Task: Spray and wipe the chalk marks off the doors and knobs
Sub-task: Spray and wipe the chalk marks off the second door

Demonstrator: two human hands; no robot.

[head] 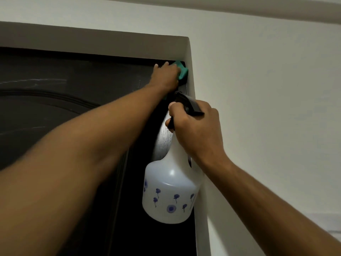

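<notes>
Pressing green cloth [181, 72] on door [73, 85] corner | left hand [166, 74] flat | right hand [198, 128] gripping spray bottle [170, 193]

Dark door [73, 93] bears faint white chalk smears on its upper left. Green cloth [181, 72] lies pressed against the door's top right corner. White flower-printed spray bottle [170, 193] hangs upright below the cloth, before the door's right edge.

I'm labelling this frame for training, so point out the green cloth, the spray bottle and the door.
green cloth [182, 72], head view, its exposed right edge.
spray bottle [170, 198], head view, flower-printed body.
door [73, 74], head view, dark upper panel.
</notes>
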